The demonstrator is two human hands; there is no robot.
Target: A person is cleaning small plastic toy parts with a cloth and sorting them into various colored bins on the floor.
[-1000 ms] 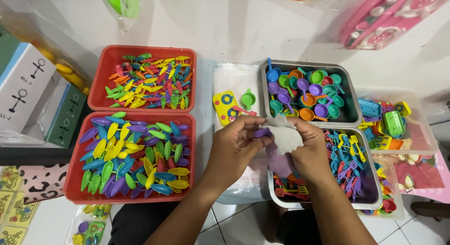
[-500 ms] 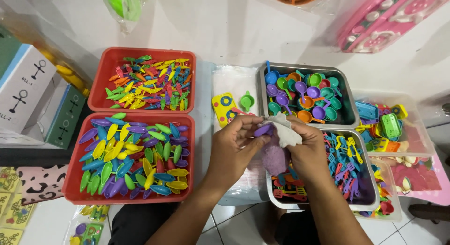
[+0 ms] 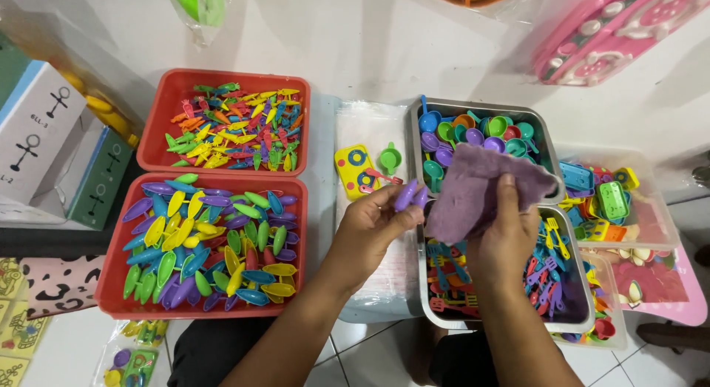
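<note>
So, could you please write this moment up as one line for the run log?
left hand: pinching purple leaf-shaped piece | right hand: holding purple cloth | below: metal tray of small utensils

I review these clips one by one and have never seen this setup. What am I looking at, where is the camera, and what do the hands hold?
A camera on the person's head looks down at their own bare hands; no machine is present. The left hand pinches a small purple plastic piece. The right hand holds a purple cloth. Beside them lie two red trays of colourful plastic toy pieces, metal trays of toy pans and utensils, and a small yellow toy stove on plastic wrapping.
</note>
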